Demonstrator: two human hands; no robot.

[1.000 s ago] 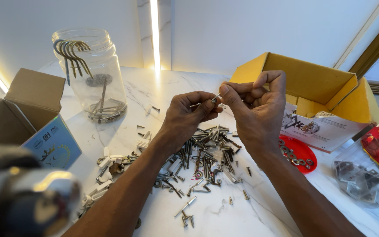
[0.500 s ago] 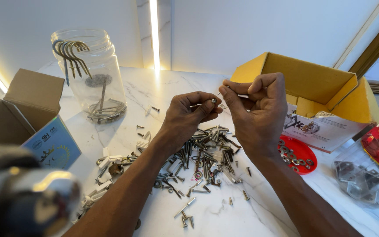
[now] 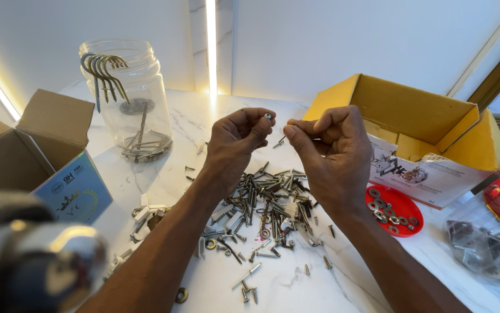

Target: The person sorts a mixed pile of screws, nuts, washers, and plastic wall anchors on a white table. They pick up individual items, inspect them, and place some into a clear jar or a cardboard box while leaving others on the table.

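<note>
Over the table (image 3: 319, 290): both hands raised above a pile of screws (image 3: 264, 203).
Left hand (image 3: 235, 142): pinches a small nut (image 3: 268, 116) between thumb and forefinger.
Right hand (image 3: 331, 150): curled, fingertips gripping a thin screw (image 3: 281, 139).
Gap: nut and screw close, not touching.
Nearby: jar (image 3: 131, 98) with hooks, yellow box (image 3: 412, 116), red lid (image 3: 395, 210) of washers.

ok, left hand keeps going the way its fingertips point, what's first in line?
Likely the right hand: the left hand pinches a small screw and points rightward at the right hand's fingertips, a small gap away. Depth unclear.
</note>
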